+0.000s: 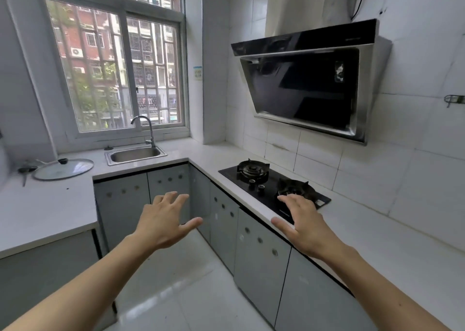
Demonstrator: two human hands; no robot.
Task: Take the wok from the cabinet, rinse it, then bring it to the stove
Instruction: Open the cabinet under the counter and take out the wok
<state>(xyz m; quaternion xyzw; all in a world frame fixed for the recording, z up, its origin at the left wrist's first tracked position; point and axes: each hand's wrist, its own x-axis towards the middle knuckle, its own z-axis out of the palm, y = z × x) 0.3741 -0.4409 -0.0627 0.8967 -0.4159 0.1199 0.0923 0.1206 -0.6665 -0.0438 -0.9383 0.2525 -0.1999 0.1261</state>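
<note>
both my hands are out in front of me with nothing in them. my left hand (164, 221) has its fingers spread apart, thumb wide, hanging in the air in front of the grey cabinet doors (141, 200) under the sink. my right hand (300, 224) is the same, fingers apart and loose, hovering over the bench edge (254, 205) just at the near corner of the gas stove (273, 183).

the wok is nowhere to be seen. i take it to be behind one of the closed doors, which run below both hands, along the far wall and down the right side. i cannot tell which door hides it, so i cannot say which hand is nearer to it or how its handle lies. the left hand is nearer the doors under the sink, the right nearer those under the stove; either way the reach is forward and down.

counting outward: two hands, two burners on the black stove, with two knobs between them. one steel sink (136, 154) in the corner with one curved tap (147, 129) behind it. one glass lid (63, 169) lies flat on the left bench, with a dark utensil just beside it. one range hood (309, 84) on the tiled wall above the stove, and one barred window (115, 66) behind the sink.
</note>
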